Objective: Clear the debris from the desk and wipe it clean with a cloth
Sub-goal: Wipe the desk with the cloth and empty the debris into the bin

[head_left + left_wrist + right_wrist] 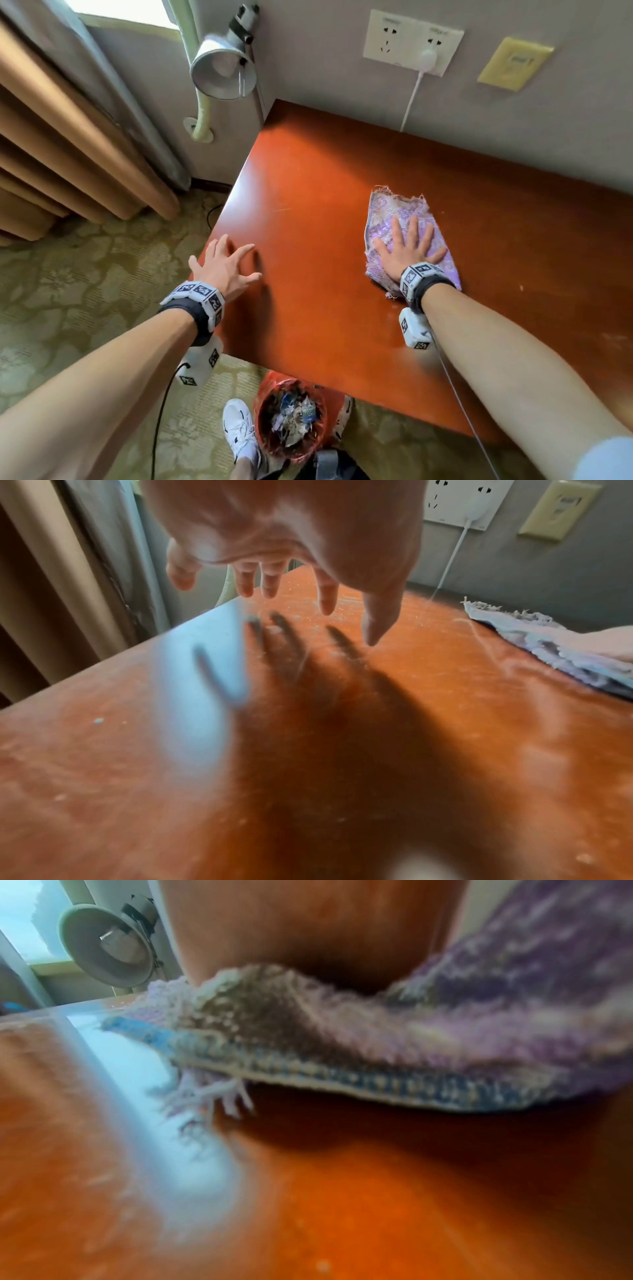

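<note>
Bin [291, 423] at the feet holds the scraps so clearing looks done, left hand [224, 265] hovers fingers spread at desk [308, 164] edge, right hand [409, 245] presses flat on cloth [387, 209] mid-desk, dust specks left to wipe.

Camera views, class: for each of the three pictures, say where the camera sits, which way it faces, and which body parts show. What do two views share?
Head: worn high, looks down at the desk; both forearms, left hand, right hand and a shoe show.
Left wrist: under the palm, faces along spread fingers toward the wall.
Right wrist: low over the desk, faces the cloth edge; only the hand's underside shows.
Shared: head and right wrist both show the lamp.
</note>
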The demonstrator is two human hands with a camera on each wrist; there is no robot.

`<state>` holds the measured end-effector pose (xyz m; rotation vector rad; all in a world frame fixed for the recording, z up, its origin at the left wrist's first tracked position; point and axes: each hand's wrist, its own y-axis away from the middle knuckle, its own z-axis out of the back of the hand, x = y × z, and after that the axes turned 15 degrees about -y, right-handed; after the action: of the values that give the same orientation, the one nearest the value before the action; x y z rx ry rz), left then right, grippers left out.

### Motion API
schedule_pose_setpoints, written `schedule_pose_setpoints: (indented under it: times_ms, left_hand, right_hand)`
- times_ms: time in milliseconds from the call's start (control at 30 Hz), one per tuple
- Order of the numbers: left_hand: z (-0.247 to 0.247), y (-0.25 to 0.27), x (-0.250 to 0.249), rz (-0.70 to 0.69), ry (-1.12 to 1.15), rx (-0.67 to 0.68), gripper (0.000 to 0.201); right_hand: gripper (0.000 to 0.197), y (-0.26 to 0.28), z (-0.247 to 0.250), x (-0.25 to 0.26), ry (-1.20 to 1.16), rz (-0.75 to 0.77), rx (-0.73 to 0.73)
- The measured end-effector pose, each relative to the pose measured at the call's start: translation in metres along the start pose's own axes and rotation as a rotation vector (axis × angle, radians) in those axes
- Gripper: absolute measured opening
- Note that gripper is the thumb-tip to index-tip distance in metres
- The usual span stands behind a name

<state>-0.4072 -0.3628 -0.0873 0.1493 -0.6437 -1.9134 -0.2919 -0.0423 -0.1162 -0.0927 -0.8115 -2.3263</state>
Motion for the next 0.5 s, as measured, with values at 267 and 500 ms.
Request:
schedule_pose_setpoints:
  times_ms: [267,500]
  left_hand:
    - [-0.031,0.016,0.062,0.105,0.011,0.037,0.071]
    - [-0.051,0.039,0.115,0.12,-0.002,0.069,0.067]
  right_hand:
    - [0.067,0.012,-0.041,0.075,0.02,0.101,0.012]
    - [0.068,0.072,-0.109,0.179,0.141,0.321,0.1]
